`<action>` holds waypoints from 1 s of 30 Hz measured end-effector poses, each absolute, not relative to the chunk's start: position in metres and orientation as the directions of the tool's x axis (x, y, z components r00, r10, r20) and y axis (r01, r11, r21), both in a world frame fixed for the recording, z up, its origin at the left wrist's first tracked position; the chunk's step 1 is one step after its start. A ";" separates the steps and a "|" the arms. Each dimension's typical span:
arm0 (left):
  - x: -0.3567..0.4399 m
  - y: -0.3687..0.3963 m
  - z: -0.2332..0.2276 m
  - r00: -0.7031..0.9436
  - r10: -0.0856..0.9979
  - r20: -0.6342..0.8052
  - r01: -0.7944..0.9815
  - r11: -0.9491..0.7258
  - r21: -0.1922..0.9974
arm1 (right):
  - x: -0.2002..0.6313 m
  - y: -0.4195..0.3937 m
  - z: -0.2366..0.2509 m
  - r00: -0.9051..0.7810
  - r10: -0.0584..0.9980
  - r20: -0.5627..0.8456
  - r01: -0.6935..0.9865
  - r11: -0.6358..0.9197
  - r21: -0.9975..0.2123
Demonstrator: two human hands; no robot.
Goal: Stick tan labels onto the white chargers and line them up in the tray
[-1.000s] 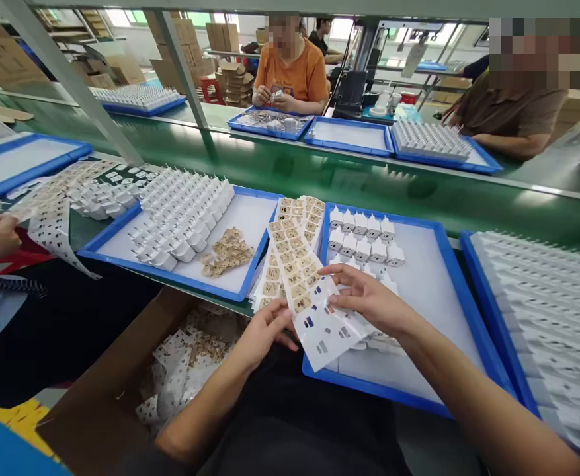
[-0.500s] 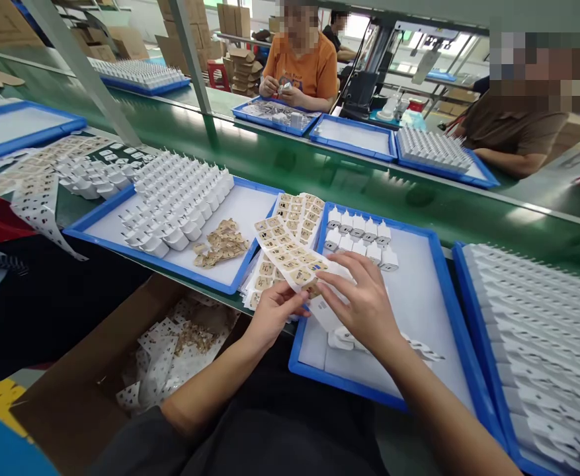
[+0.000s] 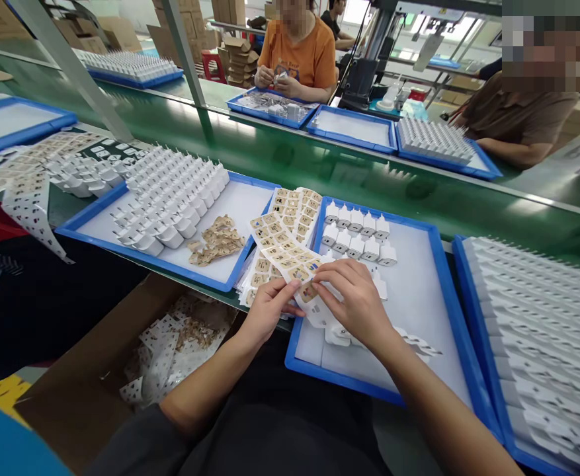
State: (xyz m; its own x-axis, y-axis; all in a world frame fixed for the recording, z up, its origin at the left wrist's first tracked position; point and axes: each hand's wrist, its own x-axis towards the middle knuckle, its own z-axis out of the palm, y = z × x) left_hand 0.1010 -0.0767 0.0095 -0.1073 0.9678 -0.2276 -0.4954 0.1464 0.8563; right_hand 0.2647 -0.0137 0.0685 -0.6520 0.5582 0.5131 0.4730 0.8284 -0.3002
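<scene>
My left hand (image 3: 266,309) pinches the near end of a white label sheet (image 3: 282,250) that carries rows of tan stickers. My right hand (image 3: 356,301) has its fingertips on a tan sticker at the same end of the sheet, just over the front left of a blue tray (image 3: 438,311). Under that hand lie a few white plug adapters (image 3: 338,336). Two short rows of white adapters (image 3: 358,237) stand at the tray's far left corner. More sticker sheets (image 3: 297,206) lie between this tray and the one to its left.
A blue tray (image 3: 243,211) on the left holds several adapters and a pile of tan stickers (image 3: 216,240). Another full tray (image 3: 538,330) sits at the right. A cardboard box (image 3: 135,350) of used sheets stands below. Two other people work across the green conveyor (image 3: 319,172).
The label sheet has dropped lower and flatter, and both hands have come together at its near end. My right hand went from resting on the sheet to picking at a sticker.
</scene>
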 end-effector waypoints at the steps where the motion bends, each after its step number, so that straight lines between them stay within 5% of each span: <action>1: 0.101 -0.077 0.009 -0.103 0.966 -0.236 -0.491 0.157 0.857 | 0.265 -0.014 0.068 -0.665 0.539 0.517 0.464 0.840 -0.280; 5: 0.097 -0.076 0.006 -0.099 0.960 -0.260 -0.457 0.188 0.869 | 0.266 -0.016 0.068 -0.754 0.444 0.484 0.400 0.895 -0.198; 9: 0.083 -0.074 0.007 -0.119 0.955 -0.270 -0.297 0.225 0.928 | 0.279 -0.025 0.078 -0.813 0.415 0.409 0.269 0.890 -0.368; 12: 0.070 -0.079 0.014 -0.140 0.969 -0.203 0.136 0.222 0.965 | 0.303 -0.035 0.082 -0.728 0.531 0.433 0.234 0.787 -0.571; 15: 0.062 -0.088 0.022 -0.189 0.982 -0.018 0.626 0.134 0.768 | 0.333 -0.049 0.076 -0.517 0.736 0.437 0.251 0.618 -0.745; 17: 0.064 -0.095 0.026 -0.216 0.964 0.152 0.765 0.071 0.640 | 0.351 -0.059 0.066 -0.364 0.828 0.427 0.223 0.522 -0.823; 20: 0.077 -0.100 0.029 -0.126 0.907 0.402 0.836 -0.121 0.535 | 0.369 -0.074 0.050 -0.190 0.882 0.430 0.172 0.462 -0.870; 23: 0.097 -0.098 0.033 0.130 0.821 0.556 0.785 -0.428 0.449 | 0.378 -0.085 0.041 -0.086 0.899 0.430 0.162 0.438 -0.884; 27: 0.126 -0.090 0.034 0.509 0.766 0.392 0.683 -0.637 0.358 | 0.385 -0.093 0.035 -0.049 0.901 0.432 0.171 0.433 -0.885; 30: 0.141 -0.086 0.029 0.576 0.794 0.197 0.724 -0.607 0.327 | 0.388 -0.097 0.031 -0.060 0.896 0.440 0.180 0.443 -0.878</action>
State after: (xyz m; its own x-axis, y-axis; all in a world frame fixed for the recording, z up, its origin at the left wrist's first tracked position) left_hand 0.1413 -0.0864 0.0292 0.5756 0.7935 0.1974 0.7244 -0.6069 0.3270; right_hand 0.3882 -0.0972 0.0306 -0.0604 0.8962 0.4396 0.1802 0.4429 -0.8783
